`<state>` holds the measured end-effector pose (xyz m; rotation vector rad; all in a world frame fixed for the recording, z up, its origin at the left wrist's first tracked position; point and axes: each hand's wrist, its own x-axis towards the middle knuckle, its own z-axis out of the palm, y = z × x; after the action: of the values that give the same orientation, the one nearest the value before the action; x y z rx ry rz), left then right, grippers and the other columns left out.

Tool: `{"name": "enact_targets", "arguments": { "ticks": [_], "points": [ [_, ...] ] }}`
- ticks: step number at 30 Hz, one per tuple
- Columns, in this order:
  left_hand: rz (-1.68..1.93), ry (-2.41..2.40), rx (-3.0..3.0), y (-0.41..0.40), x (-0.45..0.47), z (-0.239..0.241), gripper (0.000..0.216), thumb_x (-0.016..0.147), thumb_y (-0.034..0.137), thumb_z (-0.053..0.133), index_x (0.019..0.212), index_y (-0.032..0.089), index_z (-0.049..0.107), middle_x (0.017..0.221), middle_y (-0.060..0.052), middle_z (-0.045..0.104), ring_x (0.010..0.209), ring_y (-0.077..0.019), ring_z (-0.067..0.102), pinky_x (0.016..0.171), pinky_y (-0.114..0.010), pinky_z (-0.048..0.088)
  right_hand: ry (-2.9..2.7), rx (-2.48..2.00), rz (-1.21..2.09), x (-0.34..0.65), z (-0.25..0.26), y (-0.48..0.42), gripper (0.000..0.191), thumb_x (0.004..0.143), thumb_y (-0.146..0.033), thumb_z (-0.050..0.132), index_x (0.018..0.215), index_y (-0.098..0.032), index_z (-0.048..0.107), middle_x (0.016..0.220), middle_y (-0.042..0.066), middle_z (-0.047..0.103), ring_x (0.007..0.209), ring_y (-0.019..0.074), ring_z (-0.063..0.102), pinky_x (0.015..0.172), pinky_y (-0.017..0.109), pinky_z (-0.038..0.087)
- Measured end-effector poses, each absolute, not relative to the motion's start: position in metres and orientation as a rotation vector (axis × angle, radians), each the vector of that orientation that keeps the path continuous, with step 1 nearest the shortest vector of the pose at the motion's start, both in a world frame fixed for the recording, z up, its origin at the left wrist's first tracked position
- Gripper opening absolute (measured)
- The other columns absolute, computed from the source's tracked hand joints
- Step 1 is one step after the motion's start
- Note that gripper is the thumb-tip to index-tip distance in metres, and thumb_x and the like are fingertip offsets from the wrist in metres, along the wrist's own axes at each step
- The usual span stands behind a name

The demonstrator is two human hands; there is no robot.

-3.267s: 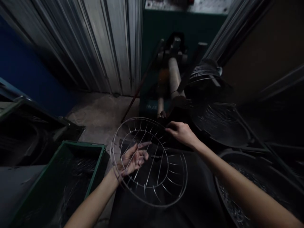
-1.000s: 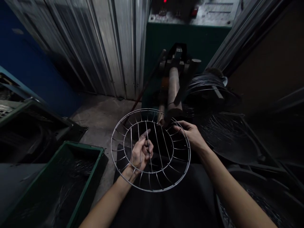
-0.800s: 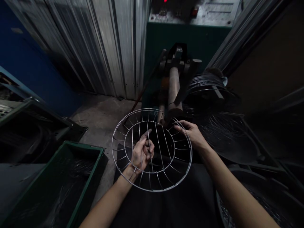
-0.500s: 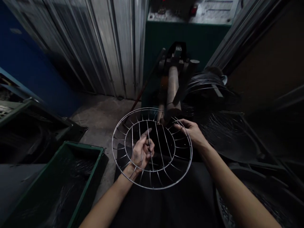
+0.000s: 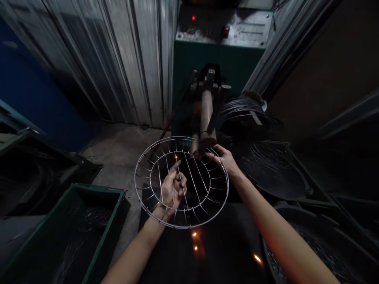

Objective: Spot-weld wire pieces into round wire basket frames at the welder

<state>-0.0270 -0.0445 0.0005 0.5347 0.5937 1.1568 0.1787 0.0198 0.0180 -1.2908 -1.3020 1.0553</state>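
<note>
A round wire fan guard (image 5: 147,187), made of rings and radial spokes, is held in front of me at the tip of a welding machine's arm (image 5: 205,114). My left hand (image 5: 172,190) reaches through the guard from below, fingers closed on one of its spokes. My right hand (image 5: 222,157) grips the guard's far right rim beside the arm's tip. Orange sparks (image 5: 194,240) fall onto the dark surface below the guard, and a small glow shows near the spokes.
The green machine cabinet (image 5: 217,51) with a lit red lamp stands behind. A green crate (image 5: 97,221) of wire parts is at lower left. Stacks of wire guards (image 5: 266,165) lie to the right. Corrugated metal wall (image 5: 118,59) at the back.
The guard has been raised from a tilted hold to the machine's arm tip. My left hand has closed on a spoke. Sparks now appear below the guard.
</note>
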Motion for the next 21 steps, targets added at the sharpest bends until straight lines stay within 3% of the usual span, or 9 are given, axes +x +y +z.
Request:
{"name": "enact_targets", "arguments": {
  "ticks": [7,11,15,21],
  "points": [
    [1.161,0.640,0.558,-0.040,-0.029,0.003,0.050,0.086,0.033,0.051,0.132,0.017,0.041,0.056,0.006,0.049,0.036,-0.0034,0.034,0.036,-0.013,0.026,-1.127,-1.319,1.097,0.180,0.014,0.014,0.050,0.055,-0.048,0.079,0.081,-0.023,0.045,0.054,-0.012,0.046,0.047,0.0059,0.037,0.046,0.020,0.028],
    [1.157,0.628,0.602,-0.041,-0.028,0.005,0.049,0.085,0.033,0.050,0.131,0.017,0.042,0.056,0.006,0.050,0.037,-0.0040,0.036,0.037,-0.014,0.028,-1.029,-1.327,1.065,0.190,0.013,-0.001,0.050,0.052,-0.047,0.081,0.080,-0.023,0.047,0.056,-0.009,0.049,0.050,0.0070,0.041,0.047,0.020,0.031],
    [1.191,0.661,0.621,-0.042,-0.025,0.003,0.048,0.083,0.034,0.050,0.127,0.017,0.044,0.055,0.006,0.049,0.036,-0.0044,0.035,0.036,-0.014,0.028,-0.979,-1.385,0.987,0.200,-0.001,-0.027,0.044,0.056,-0.047,0.080,0.078,-0.022,0.052,0.052,-0.009,0.045,0.047,0.0060,0.035,0.045,0.020,0.028],
    [1.282,0.714,0.648,-0.039,-0.019,0.000,0.044,0.084,0.033,0.047,0.125,0.018,0.044,0.055,0.006,0.049,0.037,-0.0048,0.034,0.036,-0.014,0.027,-0.940,-1.512,0.894,0.208,-0.037,-0.067,0.042,0.059,-0.051,0.077,0.080,-0.020,0.059,0.061,-0.002,0.057,0.053,0.0093,0.043,0.048,0.023,0.033]
  ]
}}
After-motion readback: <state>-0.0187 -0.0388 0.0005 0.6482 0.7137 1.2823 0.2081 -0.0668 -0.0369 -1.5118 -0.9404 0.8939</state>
